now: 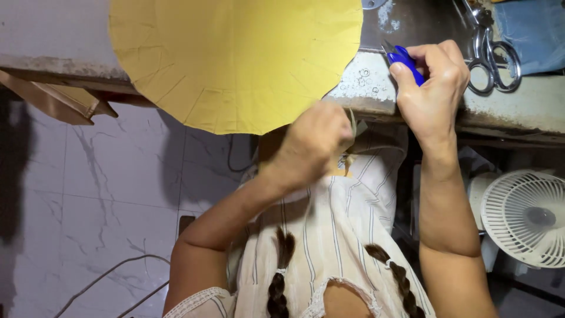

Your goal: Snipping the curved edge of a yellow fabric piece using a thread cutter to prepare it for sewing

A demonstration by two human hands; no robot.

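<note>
A large round yellow sheet (235,59) with faint creases lies over the worktable edge (376,94). My right hand (432,88) is closed around small blue thread snips (403,59), their tips pointing up-left over the table edge. My left hand (312,144) is blurred below the sheet's lower right rim, fingers pinched on a small pale scrap (355,126). A little tan piece (346,168) lies on my striped lap.
Steel scissors (491,56) lie on the table at upper right beside blue cloth (535,32). A white fan (527,218) stands on the floor at right. Brown card pieces (56,100) jut out under the table at left. Cables (106,280) cross the marble floor.
</note>
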